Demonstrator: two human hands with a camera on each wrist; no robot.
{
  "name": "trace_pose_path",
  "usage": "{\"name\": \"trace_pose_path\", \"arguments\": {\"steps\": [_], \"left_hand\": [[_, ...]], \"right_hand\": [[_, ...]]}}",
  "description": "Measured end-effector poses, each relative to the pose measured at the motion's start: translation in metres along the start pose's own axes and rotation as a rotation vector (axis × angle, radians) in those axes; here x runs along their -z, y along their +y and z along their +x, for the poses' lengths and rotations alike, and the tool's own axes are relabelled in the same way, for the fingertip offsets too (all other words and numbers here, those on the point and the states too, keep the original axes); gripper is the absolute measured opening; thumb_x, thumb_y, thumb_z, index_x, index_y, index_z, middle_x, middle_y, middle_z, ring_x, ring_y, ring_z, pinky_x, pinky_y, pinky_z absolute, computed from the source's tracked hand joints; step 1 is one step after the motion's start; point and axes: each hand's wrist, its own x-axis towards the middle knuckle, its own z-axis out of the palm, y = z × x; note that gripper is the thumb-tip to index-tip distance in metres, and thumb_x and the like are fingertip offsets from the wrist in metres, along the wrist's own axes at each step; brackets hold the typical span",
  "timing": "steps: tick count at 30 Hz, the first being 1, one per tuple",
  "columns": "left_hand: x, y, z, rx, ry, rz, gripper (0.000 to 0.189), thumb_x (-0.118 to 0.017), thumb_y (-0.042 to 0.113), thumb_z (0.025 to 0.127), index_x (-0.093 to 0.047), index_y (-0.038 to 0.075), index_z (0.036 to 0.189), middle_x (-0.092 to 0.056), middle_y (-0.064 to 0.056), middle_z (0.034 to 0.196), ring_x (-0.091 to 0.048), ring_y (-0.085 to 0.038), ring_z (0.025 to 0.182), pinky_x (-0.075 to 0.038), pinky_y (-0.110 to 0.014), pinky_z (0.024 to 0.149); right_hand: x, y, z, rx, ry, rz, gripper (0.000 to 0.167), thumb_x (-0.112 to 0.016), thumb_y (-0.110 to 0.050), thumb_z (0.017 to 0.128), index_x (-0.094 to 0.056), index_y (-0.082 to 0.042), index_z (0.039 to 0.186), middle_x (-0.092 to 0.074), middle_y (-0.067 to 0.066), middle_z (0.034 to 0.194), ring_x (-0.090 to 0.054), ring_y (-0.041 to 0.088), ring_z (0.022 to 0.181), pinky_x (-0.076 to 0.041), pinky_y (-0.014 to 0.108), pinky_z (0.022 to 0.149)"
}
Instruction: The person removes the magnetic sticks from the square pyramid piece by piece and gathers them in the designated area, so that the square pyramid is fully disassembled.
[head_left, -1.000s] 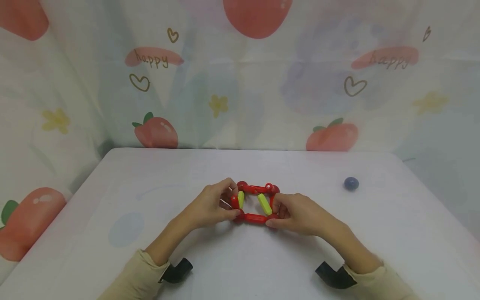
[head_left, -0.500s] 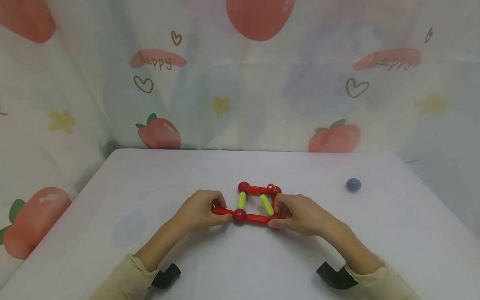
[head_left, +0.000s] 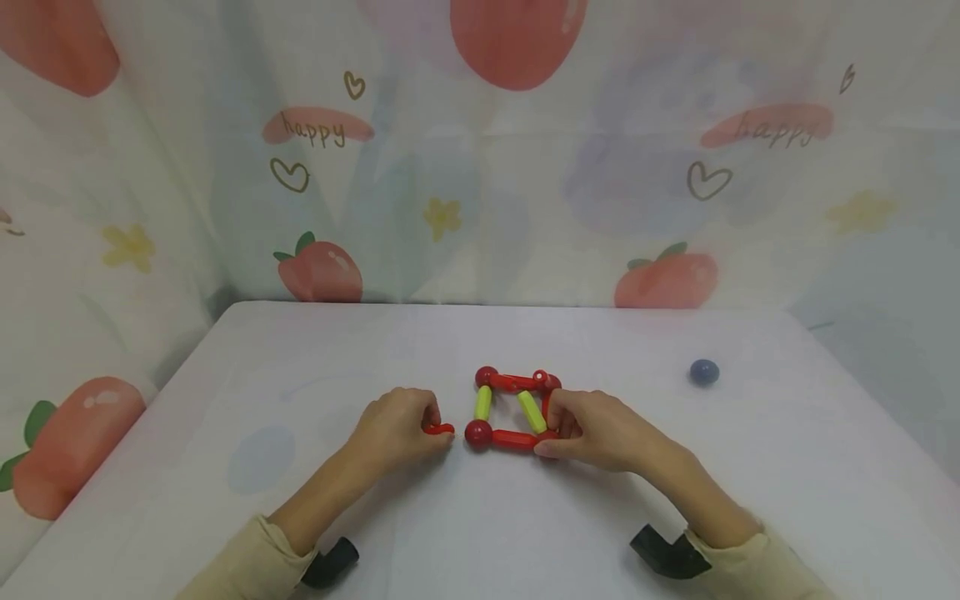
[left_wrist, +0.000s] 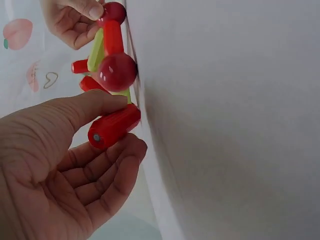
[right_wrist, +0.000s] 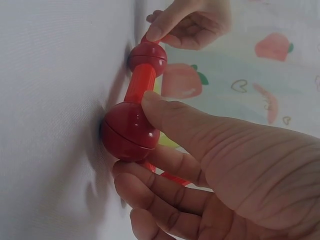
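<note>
My left hand (head_left: 393, 427) pinches a loose red magnetic stick (left_wrist: 115, 127) between thumb and fingers; a grey metal tip shows at its end. Just right of it, apart from the stick, sits the front-left dark red ball (head_left: 478, 433) of a four-sided frame on the table. My right hand (head_left: 600, 429) grips the frame's front-right red ball (right_wrist: 130, 131), thumb on top near the joint. A red stick (head_left: 513, 440) joins these two balls. Yellow-green sticks (head_left: 483, 403) stand at the left and inside right; the frame's right side is partly hidden by my fingers.
A blue ball (head_left: 704, 372) lies alone at the back right of the white table (head_left: 360, 342). Behind the table hangs a patterned curtain (head_left: 495, 183). Black curved pieces (head_left: 671, 552) stick out at both sleeve cuffs.
My left hand has moved left from the frame's left side. The red stick in it swung outward from the front-left ball, then came away from it. My right hand has stayed at its corner.
</note>
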Motion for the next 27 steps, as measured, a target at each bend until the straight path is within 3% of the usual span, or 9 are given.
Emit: {"name": "trace_pose_path", "arguments": {"steps": [5, 15, 27], "left_hand": [[0.009, -0.013, -0.001, 0.038, 0.032, -0.05, 0.021, -0.088, 0.013, 0.08, -0.069, 0.011, 0.09, -0.065, 0.004, 0.079, -0.058, -0.012, 0.073, -0.054, -0.026, 0.066], [0.035, -0.055, 0.008, -0.031, 0.052, -0.103, 0.027, -0.084, 0.005, 0.082, -0.068, 0.003, 0.103, -0.071, -0.004, 0.094, -0.066, -0.019, 0.086, -0.059, -0.036, 0.081], [0.046, -0.092, 0.037, -0.036, 0.096, -0.134, 0.028, -0.077, -0.002, 0.085, -0.067, -0.002, 0.11, -0.072, -0.014, 0.104, -0.068, -0.029, 0.096, -0.058, -0.043, 0.088]], "right_hand": [[-0.002, -0.002, 0.001, 0.001, -0.004, 0.013, 0.031, -0.087, -0.028, 0.082, -0.06, -0.014, 0.092, -0.058, -0.006, 0.076, -0.053, 0.012, 0.071, -0.049, 0.025, 0.064], [-0.001, -0.001, 0.001, 0.014, -0.017, 0.037, 0.031, -0.086, -0.026, 0.082, -0.06, -0.013, 0.093, -0.059, -0.005, 0.077, -0.054, 0.012, 0.071, -0.049, 0.024, 0.063], [0.003, 0.006, -0.004, 0.049, -0.03, 0.063, 0.028, -0.086, -0.022, 0.083, -0.062, -0.014, 0.095, -0.062, -0.007, 0.08, -0.057, 0.011, 0.074, -0.052, 0.024, 0.067]]}}
